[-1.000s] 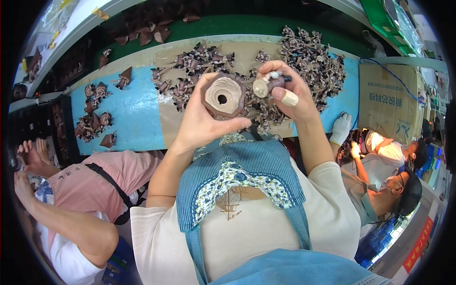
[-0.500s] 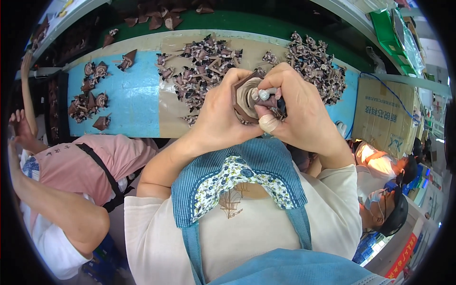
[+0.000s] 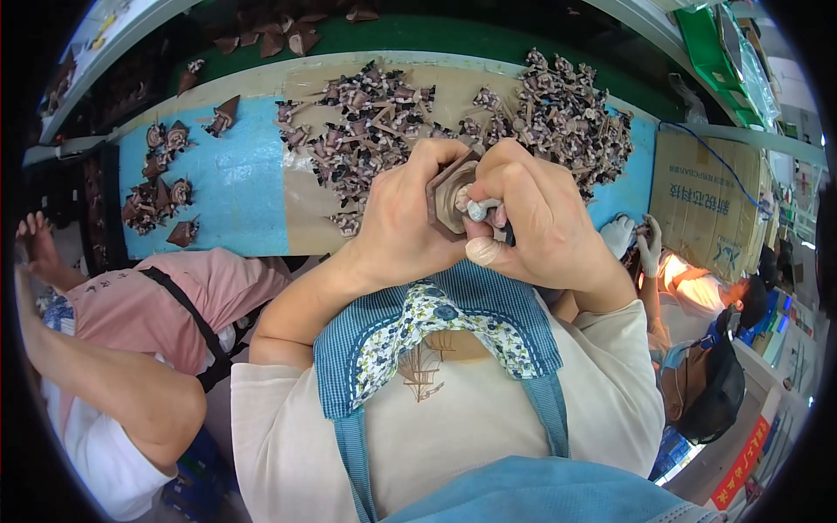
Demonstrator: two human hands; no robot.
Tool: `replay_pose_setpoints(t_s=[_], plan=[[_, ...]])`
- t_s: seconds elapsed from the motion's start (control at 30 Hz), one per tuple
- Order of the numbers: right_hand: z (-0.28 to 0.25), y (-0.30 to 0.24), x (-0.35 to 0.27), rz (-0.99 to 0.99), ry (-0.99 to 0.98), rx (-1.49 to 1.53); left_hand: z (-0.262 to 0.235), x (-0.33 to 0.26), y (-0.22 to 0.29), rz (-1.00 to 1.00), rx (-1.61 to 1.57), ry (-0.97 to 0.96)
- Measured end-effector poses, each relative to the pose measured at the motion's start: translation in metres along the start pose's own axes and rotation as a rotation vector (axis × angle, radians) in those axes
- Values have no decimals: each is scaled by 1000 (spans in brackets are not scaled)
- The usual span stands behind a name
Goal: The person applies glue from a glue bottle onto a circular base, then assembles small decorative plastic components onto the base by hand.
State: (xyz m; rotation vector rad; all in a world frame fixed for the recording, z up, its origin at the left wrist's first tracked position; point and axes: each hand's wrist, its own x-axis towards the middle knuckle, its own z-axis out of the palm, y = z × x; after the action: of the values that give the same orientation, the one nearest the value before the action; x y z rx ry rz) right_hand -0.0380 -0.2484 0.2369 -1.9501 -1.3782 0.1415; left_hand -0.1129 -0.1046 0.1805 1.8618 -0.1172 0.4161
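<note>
Close in front of my chest, my left hand (image 3: 403, 207) is wrapped round a brown, angular-rimmed hollow piece (image 3: 446, 212) with a paler inside. A small figurine (image 3: 477, 211) with a pale grey top is pinched between the thumb and fingers of my right hand (image 3: 551, 220). It sits at the mouth of the brown piece; my fingers hide how far inside it reaches. Pale tape wraps my right thumb. Beyond my hands, similar small figurines lie in a pile (image 3: 366, 131) at the middle and another pile (image 3: 571, 113) at the right.
On the blue table surface (image 3: 240, 183) at left lie several brown pointed pieces with figurines (image 3: 157, 199). A cardboard box (image 3: 706, 196) stands right. Co-workers sit on both sides; gloved hands (image 3: 645, 244) show at right. More brown pieces (image 3: 292, 37) lie on the far green strip.
Both my hands have shifted slightly nearer my body, still holding the brown piece and figurine. The figurine's grey top has moved slightly down and left. A co-worker's gloved hands have appeared at right.
</note>
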Motion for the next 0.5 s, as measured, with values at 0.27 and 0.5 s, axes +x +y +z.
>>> replay_pose_setpoints(t_s=[0.27, 0.5], plan=[[-1, -5, -6, -19, 38, -81, 5, 2, 3, 135, 91, 98], [2, -6, -4, -39, 69, -54, 1, 8, -1, 212, 82, 18]])
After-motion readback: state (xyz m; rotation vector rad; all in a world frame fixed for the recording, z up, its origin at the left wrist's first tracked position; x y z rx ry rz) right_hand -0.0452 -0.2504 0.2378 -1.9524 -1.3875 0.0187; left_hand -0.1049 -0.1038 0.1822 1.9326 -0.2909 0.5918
